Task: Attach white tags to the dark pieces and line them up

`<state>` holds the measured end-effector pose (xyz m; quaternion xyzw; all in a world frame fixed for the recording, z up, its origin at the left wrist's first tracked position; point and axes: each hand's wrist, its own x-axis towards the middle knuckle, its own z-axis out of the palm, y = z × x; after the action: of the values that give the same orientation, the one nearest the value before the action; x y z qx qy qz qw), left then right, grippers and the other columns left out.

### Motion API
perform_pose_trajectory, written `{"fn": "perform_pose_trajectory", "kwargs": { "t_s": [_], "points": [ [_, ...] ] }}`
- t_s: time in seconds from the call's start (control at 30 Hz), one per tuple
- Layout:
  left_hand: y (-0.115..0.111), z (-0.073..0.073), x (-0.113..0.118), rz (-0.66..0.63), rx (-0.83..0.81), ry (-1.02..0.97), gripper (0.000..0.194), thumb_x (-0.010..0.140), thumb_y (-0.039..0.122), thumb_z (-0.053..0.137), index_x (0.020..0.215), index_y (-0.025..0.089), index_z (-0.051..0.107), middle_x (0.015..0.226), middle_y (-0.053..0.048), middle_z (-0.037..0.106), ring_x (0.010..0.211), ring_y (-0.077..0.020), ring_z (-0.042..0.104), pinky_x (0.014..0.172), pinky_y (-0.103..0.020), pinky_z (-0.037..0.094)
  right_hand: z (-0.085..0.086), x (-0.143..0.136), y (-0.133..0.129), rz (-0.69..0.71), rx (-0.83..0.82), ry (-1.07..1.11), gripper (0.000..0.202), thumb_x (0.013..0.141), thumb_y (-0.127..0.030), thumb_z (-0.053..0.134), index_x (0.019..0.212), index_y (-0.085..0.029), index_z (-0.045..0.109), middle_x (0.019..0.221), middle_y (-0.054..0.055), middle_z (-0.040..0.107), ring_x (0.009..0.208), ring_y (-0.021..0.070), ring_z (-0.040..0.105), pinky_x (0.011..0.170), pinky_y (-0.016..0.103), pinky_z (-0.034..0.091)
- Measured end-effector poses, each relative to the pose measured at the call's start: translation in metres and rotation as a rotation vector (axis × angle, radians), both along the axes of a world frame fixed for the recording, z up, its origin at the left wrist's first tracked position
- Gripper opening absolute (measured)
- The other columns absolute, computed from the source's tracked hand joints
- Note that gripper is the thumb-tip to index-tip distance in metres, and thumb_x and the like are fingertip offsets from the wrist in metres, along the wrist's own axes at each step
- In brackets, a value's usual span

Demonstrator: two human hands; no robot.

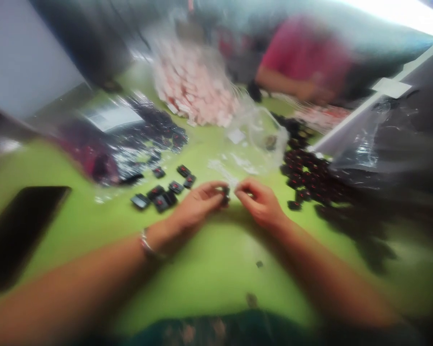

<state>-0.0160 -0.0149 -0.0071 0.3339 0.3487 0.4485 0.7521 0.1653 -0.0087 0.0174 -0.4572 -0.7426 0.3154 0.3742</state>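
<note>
Between thumb and fingers, my left hand [202, 204] pinches a small black plastic part [225, 194] over the green table. My right hand [259, 202] is close beside it, thumb and index finger pressed together; whatever sits between those fingertips is too small and blurred to name. Just beyond both hands lie small white pieces [234, 166] on the table. Several loose black parts with red marks [162, 194] lie left of my left hand. To the right of my right hand spreads a large pile of similar black parts [306, 175].
A dark flat phone-like slab [25, 230] lies at the left. Clear bags of black parts [140, 129] and of pale pink-white pieces [195, 81] stand farther back. Across the table a person in a pink top [306, 53] works. A slanted pale bar [375, 101] borders the right.
</note>
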Motion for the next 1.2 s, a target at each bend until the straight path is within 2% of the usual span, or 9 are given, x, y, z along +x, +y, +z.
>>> {"fn": "perform_pose_trajectory", "kwargs": {
  "t_s": [0.13, 0.4, 0.5, 0.57, 0.63, 0.73, 0.8, 1.0, 1.2],
  "points": [
    [0.0, -0.002, -0.001, -0.02, 0.022, -0.012, 0.034, 0.073, 0.022, 0.076, 0.105, 0.016, 0.066, 0.089, -0.005, 0.07, 0.075, -0.0121, 0.062, 0.072, -0.025, 0.047, 0.004, -0.009, -0.006, 0.007, -0.061, 0.073, 0.008, 0.084, -0.021, 0.055, 0.078, -0.019, 0.059, 0.078, 0.002, 0.061, 0.075, 0.0138, 0.057, 0.069, 0.026, 0.046],
    [-0.001, -0.006, -0.002, -0.038, 0.051, -0.009, 0.033, 0.075, 0.023, 0.074, 0.107, 0.017, 0.066, 0.09, -0.005, 0.069, 0.076, -0.0117, 0.062, 0.073, -0.024, 0.047, -0.005, -0.01, -0.006, -0.018, -0.029, 0.057, 0.008, 0.083, -0.019, 0.055, 0.076, -0.019, 0.06, 0.078, 0.002, 0.06, 0.075, 0.0141, 0.056, 0.067, 0.026, 0.046],
    [0.0, -0.009, -0.002, -0.037, 0.065, -0.011, 0.033, 0.075, 0.023, 0.075, 0.106, 0.017, 0.067, 0.088, -0.005, 0.07, 0.073, -0.0116, 0.061, 0.072, -0.025, 0.047, -0.006, -0.013, -0.007, -0.053, -0.078, 0.098, 0.005, 0.081, -0.021, 0.057, 0.076, -0.019, 0.058, 0.077, 0.002, 0.058, 0.073, 0.0138, 0.055, 0.065, 0.026, 0.046],
    [0.0, -0.009, -0.003, -0.038, 0.082, 0.005, 0.032, 0.075, 0.023, 0.074, 0.105, 0.018, 0.067, 0.089, -0.005, 0.07, 0.073, -0.012, 0.062, 0.072, -0.025, 0.048, -0.005, -0.014, -0.007, -0.091, -0.19, 0.164, 0.007, 0.077, -0.023, 0.061, 0.076, -0.02, 0.055, 0.071, -0.001, 0.055, 0.066, 0.0117, 0.052, 0.06, 0.024, 0.044],
    [0.0, -0.009, -0.003, -0.048, 0.127, 0.053, 0.029, 0.074, 0.022, 0.074, 0.103, 0.018, 0.069, 0.09, -0.005, 0.071, 0.074, -0.0127, 0.062, 0.072, -0.026, 0.048, -0.004, -0.012, -0.006, -0.082, -0.407, 0.264, 0.016, 0.074, -0.026, 0.065, 0.076, -0.02, 0.051, 0.062, -0.005, 0.049, 0.054, 0.0084, 0.045, 0.049, 0.021, 0.039],
    [0.0, -0.007, -0.004, -0.066, 0.206, 0.144, 0.025, 0.074, 0.021, 0.074, 0.099, 0.018, 0.071, 0.091, -0.006, 0.071, 0.078, -0.0148, 0.063, 0.075, -0.027, 0.049, -0.002, -0.007, -0.003, 0.033, -0.75, 0.411, 0.027, 0.071, -0.034, 0.07, 0.079, -0.02, 0.049, 0.054, -0.009, 0.044, 0.041, 0.0046, 0.034, 0.036, 0.016, 0.026],
    [-0.001, -0.006, -0.003, -0.062, 0.214, 0.145, 0.024, 0.074, 0.021, 0.074, 0.098, 0.018, 0.071, 0.09, -0.006, 0.071, 0.079, -0.0158, 0.064, 0.076, -0.028, 0.049, -0.002, -0.003, -0.002, 0.092, -0.842, 0.461, 0.031, 0.069, -0.039, 0.073, 0.079, -0.019, 0.051, 0.051, -0.01, 0.043, 0.037, 0.0036, 0.031, 0.033, 0.015, 0.023],
    [0.0, -0.006, 0.0, -0.012, 0.148, 0.017, 0.034, 0.074, 0.021, 0.074, 0.107, 0.02, 0.066, 0.087, -0.004, 0.07, 0.073, -0.0123, 0.063, 0.074, -0.026, 0.05, 0.002, -0.006, -0.003, -0.017, -0.698, 0.414, 0.028, 0.076, -0.042, 0.068, 0.071, -0.016, 0.058, 0.046, -0.008, 0.047, 0.035, 0.0042, 0.039, 0.032, 0.017, 0.032],
    [-0.001, -0.008, 0.0, 0.01, 0.182, 0.132, 0.035, 0.076, 0.024, 0.073, 0.11, 0.018, 0.068, 0.098, -0.008, 0.071, 0.086, -0.0171, 0.065, 0.083, -0.03, 0.051, 0.011, -0.013, -0.007, -0.091, -0.652, 0.353, 0.02, 0.074, -0.033, 0.068, 0.069, -0.017, 0.057, 0.048, -0.006, 0.053, 0.038, 0.0056, 0.046, 0.035, 0.017, 0.038]
  ]
}}
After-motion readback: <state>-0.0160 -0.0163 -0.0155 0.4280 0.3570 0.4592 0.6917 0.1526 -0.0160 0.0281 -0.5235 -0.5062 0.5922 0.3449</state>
